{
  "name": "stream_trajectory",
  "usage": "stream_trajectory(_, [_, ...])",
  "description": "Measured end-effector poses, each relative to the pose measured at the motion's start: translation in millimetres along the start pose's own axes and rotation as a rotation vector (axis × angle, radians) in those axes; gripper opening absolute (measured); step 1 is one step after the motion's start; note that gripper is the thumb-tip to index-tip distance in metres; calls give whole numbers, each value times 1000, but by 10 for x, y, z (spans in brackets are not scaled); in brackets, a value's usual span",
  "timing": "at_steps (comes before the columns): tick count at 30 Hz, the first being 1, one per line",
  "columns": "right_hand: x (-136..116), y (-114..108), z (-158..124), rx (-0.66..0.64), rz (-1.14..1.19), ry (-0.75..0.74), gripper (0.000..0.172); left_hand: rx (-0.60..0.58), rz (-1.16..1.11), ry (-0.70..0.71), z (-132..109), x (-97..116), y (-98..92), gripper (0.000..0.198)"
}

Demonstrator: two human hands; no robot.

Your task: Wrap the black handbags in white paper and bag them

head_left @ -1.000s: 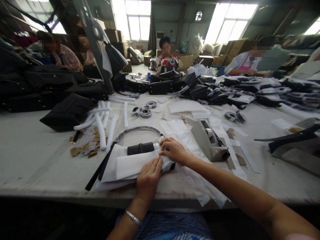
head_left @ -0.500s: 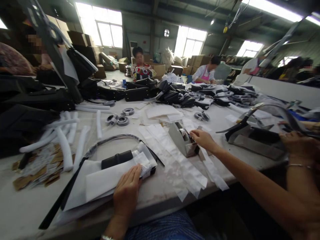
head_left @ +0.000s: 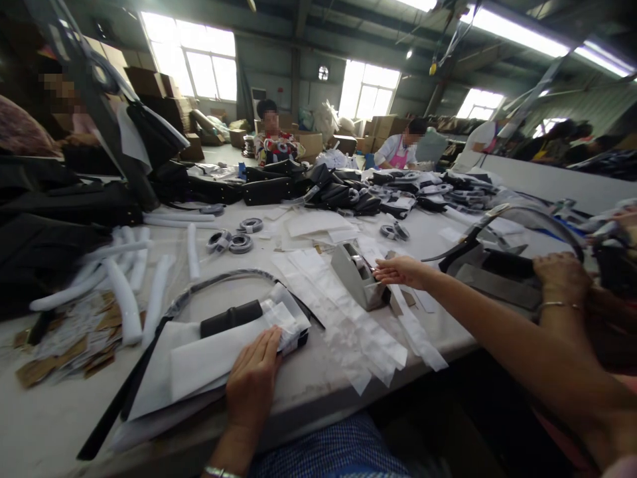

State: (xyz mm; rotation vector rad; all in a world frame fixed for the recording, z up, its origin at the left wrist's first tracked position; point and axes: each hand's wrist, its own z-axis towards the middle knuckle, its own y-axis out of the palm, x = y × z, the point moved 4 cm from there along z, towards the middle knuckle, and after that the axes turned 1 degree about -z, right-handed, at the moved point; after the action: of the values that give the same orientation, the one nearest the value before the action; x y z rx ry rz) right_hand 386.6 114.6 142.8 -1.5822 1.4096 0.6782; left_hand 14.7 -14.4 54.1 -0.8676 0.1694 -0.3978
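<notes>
My left hand point(head_left: 253, 378) lies flat, fingers together and stretched, on white wrapping paper point(head_left: 209, 362) folded around a black bag point(head_left: 231, 317) with a curved strap point(head_left: 219, 282). My right hand point(head_left: 401, 271) reaches out to the grey tape dispenser point(head_left: 359, 277); its fingers pinch at the dispenser's front end, and what they hold is too small to make out. Strips of white paper point(head_left: 348, 318) lie between the bag and the dispenser.
White foam tubes point(head_left: 124, 292) and brown tags point(head_left: 64, 345) lie at the left. Tape rolls point(head_left: 233, 240) and black bags point(head_left: 279, 189) sit farther back. A co-worker's hand point(head_left: 560, 275) rests on a black bag at the right. Other people sit across the table.
My right hand left the wrapped bag and moved right to the tape dispenser. My view swung right. My left hand stayed pressed on the paper.
</notes>
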Motion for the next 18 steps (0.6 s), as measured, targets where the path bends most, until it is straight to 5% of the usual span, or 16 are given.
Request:
stream_trajectory(7, [657, -39, -599, 140, 157, -66, 27, 12, -35, -13, -22, -18, 21, 35])
stream_trajectory(12, [1050, 147, -448, 308, 208, -153, 29, -14, -42, -13, -42, -31, 34, 35])
stream_trajectory(18, [1118, 142, -373, 345, 106, -208, 28, -15, -33, -4, -33, -30, 40, 36])
